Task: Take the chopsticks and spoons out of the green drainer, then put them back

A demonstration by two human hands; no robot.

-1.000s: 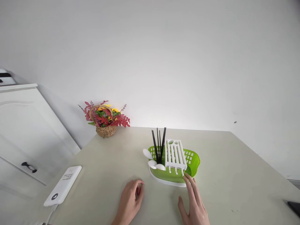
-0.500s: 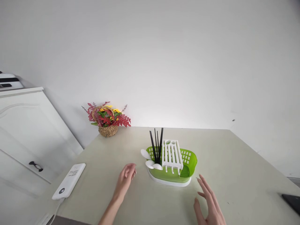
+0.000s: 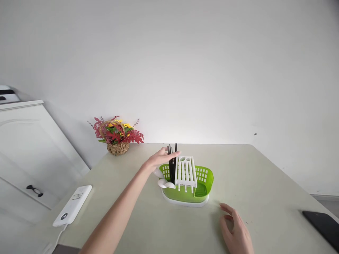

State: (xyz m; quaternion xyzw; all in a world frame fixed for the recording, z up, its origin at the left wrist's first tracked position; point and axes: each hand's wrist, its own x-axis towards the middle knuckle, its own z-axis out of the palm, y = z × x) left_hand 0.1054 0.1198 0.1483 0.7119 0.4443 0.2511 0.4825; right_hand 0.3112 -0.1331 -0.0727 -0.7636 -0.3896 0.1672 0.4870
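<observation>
A green plastic cutlery drainer (image 3: 206, 176) on a white tray stands mid-table, with a white slotted insert (image 3: 185, 172) in it. Black chopsticks (image 3: 172, 169) stand upright in its left part, and white spoons (image 3: 162, 183) lean over its left rim. My left hand (image 3: 161, 160) reaches across from the left, its fingers wrapped around the bunched chopsticks near their tops. The tips poke out above the fingers. My right hand (image 3: 236, 229) rests on the table to the right front of the drainer, fingers loosely spread, holding nothing.
A wicker basket of red and yellow flowers (image 3: 116, 135) sits at the table's back left by the wall. A white power bank (image 3: 72, 210) with a cable lies near the left edge. A black phone (image 3: 321, 225) lies at the right edge. A white cabinet (image 3: 26, 148) stands left.
My left hand rose from the table and moved right onto the chopsticks, which are now bunched together. My right hand drew back from the drainer's front and settled on the table.
</observation>
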